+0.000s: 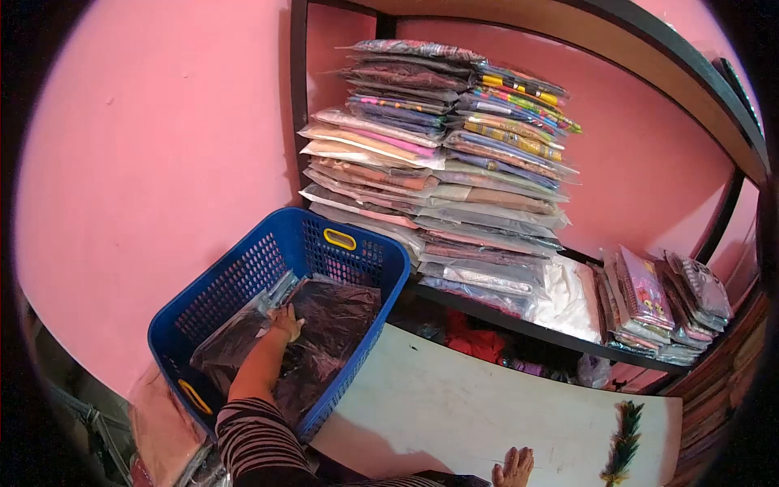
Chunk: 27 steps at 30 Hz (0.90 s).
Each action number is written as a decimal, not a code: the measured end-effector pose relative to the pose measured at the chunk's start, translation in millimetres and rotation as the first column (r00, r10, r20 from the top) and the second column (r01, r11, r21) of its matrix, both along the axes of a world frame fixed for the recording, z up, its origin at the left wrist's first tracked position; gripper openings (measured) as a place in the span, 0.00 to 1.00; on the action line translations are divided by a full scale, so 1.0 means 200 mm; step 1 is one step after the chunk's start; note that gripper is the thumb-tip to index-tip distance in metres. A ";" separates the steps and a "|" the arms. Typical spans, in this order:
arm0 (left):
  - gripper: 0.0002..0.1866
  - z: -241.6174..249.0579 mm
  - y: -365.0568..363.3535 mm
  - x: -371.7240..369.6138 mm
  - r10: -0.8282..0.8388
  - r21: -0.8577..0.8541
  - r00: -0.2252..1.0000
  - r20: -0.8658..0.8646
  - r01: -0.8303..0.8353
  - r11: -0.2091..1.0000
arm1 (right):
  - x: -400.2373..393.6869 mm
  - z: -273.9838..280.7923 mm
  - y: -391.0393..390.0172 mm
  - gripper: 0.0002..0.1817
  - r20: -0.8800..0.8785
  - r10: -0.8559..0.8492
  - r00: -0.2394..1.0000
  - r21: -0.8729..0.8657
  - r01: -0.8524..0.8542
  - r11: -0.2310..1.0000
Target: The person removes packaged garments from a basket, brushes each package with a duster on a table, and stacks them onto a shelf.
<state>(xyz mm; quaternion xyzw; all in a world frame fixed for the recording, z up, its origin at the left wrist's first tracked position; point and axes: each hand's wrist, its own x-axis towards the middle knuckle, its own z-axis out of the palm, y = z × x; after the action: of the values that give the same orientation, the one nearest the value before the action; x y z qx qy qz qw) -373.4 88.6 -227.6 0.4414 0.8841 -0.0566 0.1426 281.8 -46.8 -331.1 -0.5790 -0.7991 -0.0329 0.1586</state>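
Note:
My left hand (pixel 284 323) reaches down into a blue plastic basket (pixel 395 268) with yellow handles. It touches the dark garments packed in clear plastic (pixel 337 321) inside, near the gap between two piles. Its fingers look partly spread, but their tips are hard to make out against the plastic. At the bottom edge, my right hand (pixel 513 468) lies over the white tabletop (pixel 487 406) with its fingers apart and nothing in it.
Tall stacks of plastic-wrapped clothes (pixel 495 195) fill a dark-framed shelf behind the table. Smaller wrapped packs (pixel 645 296) lean at the shelf's right. A green feathery item (pixel 623 442) lies on the table's right end. A pink wall (pixel 154 162) rises at the left.

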 end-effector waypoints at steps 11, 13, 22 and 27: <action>0.43 0.03 0.24 -0.13 0.326 -0.100 0.945 0.011 -0.323 0.941 | -0.01 0.00 0.02 0.32 0.021 0.025 0.999 0.024 -0.025 0.999; 0.50 0.14 0.25 -0.10 0.394 0.044 0.917 0.055 -0.397 0.917 | 0.00 -0.03 0.04 0.32 0.022 0.018 1.000 0.023 -0.018 1.000; 0.44 -0.12 0.38 -0.45 0.189 -0.134 0.943 0.275 -0.157 0.978 | -0.07 0.09 0.03 0.33 -0.072 -0.086 0.994 -0.149 0.075 0.986; 0.41 0.09 0.31 -0.25 0.272 0.080 0.690 0.671 -0.432 0.898 | -0.05 0.04 0.03 0.36 -0.149 -0.141 0.979 -0.218 0.107 0.970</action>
<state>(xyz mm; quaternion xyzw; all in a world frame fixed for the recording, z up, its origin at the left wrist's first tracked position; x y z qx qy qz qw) -423.6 151.0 -210.4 0.2680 0.8489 0.2305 0.3929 272.3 -40.1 -323.6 -0.6422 -0.7445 0.0886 0.1595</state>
